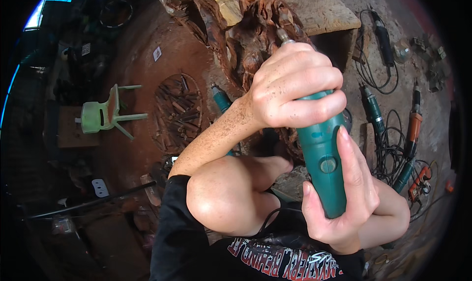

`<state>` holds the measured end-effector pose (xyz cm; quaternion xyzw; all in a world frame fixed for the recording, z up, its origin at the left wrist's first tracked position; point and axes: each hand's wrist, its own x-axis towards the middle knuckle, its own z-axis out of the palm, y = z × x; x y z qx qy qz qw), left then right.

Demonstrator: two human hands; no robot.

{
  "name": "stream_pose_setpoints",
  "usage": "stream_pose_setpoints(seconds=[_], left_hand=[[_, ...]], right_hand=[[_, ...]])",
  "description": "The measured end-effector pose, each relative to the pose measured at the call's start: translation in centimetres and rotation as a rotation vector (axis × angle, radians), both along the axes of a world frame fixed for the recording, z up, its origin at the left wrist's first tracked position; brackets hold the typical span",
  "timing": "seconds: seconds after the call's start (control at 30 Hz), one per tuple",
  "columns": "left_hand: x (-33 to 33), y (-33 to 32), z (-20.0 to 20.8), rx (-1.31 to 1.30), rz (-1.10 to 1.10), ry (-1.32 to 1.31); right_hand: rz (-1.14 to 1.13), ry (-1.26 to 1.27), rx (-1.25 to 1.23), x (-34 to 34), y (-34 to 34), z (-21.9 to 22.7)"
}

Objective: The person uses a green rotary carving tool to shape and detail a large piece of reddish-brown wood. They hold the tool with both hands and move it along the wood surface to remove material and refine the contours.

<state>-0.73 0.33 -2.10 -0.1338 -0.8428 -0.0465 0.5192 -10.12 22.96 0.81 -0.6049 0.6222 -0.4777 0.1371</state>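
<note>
A green die grinder [322,146] slants across the middle of the view, its metal collet end [283,35] pointing away from me. My left hand [297,84], dusted with wood specks along the forearm, is wrapped round its front part. At the rear end my right hand [346,197] cups the body, thumb and fingers on either side. Just beyond the collet lies a reddish-brown carved piece of wood [250,57] with deep folds and hollows. Whether the bit touches the wood cannot be made out.
A wooden block [319,8] stands behind the carving. More rotary tools, one green [372,109] and one orange [414,128], lie right amid tangled black cords [388,158]. Left are a round tray of slender tool pieces [179,111] and a pale green plastic chair [103,115].
</note>
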Motion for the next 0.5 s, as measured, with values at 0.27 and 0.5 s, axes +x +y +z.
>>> stream_pose_setpoints(seconds=[0.27,0.5], left_hand=[[-2.0,3.3,-0.4,-0.108,0.058,-0.005],[-5.2,3.2,-0.2,-0.089,0.197,0.196]], right_hand=[[0.133,-0.072,-0.008,-5.0,3.3,-2.3],[0.094,0.256,-0.087,-8.5,1.9,0.7]])
